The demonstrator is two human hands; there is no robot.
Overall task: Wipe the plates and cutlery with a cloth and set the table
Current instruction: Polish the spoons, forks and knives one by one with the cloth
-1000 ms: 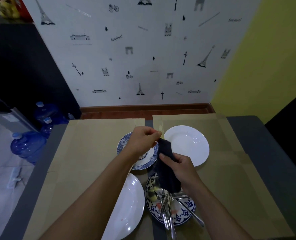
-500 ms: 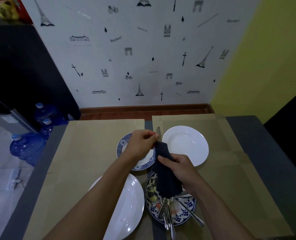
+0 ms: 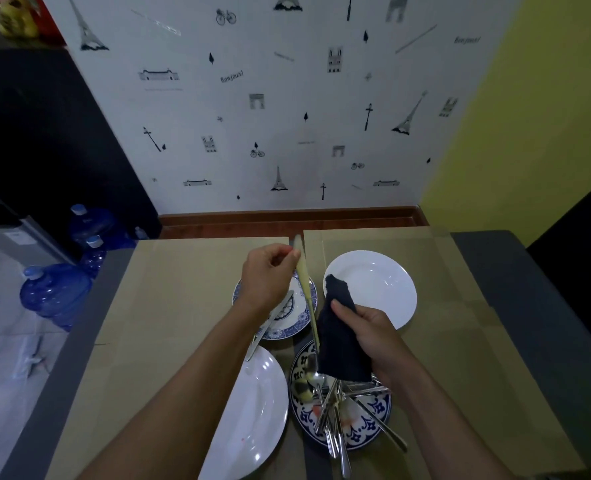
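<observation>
My left hand pinches the handle end of a long spoon, which hangs down towards me, bowl lowest. Just right of it my right hand grips a dark cloth that lies against the spoon's lower part. Under the spoon's bowl is a blue-patterned plate holding a pile of cutlery. A smaller blue-patterned plate with a knife across it lies under my left wrist. One white plate sits at the far right and another near left.
Brown paper sheets cover the grey table, which stands against a decorated wall. Blue water bottles stand on the floor off the table's left edge. The table's dark right part is uncovered.
My left hand has risen and drawn the spoon up out of the cloth, baring most of its length. My right hand has slid the cloth down towards the bowl.
</observation>
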